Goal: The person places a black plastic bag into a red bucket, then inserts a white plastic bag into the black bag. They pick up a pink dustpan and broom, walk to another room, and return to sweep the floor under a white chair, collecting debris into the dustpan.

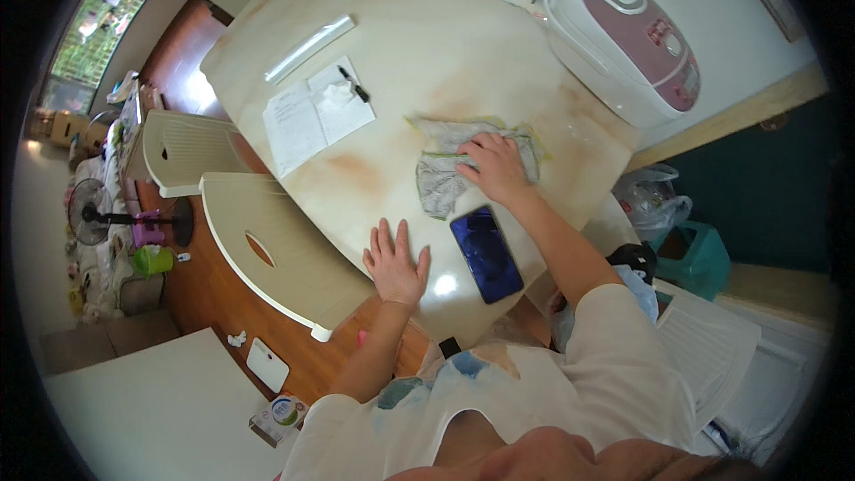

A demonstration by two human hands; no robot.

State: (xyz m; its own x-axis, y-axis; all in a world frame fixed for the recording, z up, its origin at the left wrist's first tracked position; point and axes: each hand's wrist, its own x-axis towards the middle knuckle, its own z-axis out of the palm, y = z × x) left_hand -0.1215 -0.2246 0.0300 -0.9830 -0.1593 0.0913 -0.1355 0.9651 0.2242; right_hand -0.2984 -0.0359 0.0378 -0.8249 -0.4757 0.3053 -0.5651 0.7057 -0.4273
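A grey cloth point(441, 180) with yellow-green edging lies rumpled on the marbled tabletop point(414, 53). My right hand point(497, 167) presses down on it, fingers curled over its folds. The palm side and the cloth beneath it are hidden. My left hand point(397, 266) is laid flat near the table's edge, fingers apart, holding nothing. Between my forearms a dark smartphone point(486, 254) lies face up, its screen showing a blue picture, just below the cloth and apart from it.
An open notebook point(300, 127) carries a black pen point(354, 84) and a crumpled tissue point(338, 95). Beyond it lies a clear plastic-film roll point(309, 49). A white-and-pink rice cooker point(621, 47) stands at the far right. Cream chairs point(294, 240) line the left side, near a floor fan point(93, 212).
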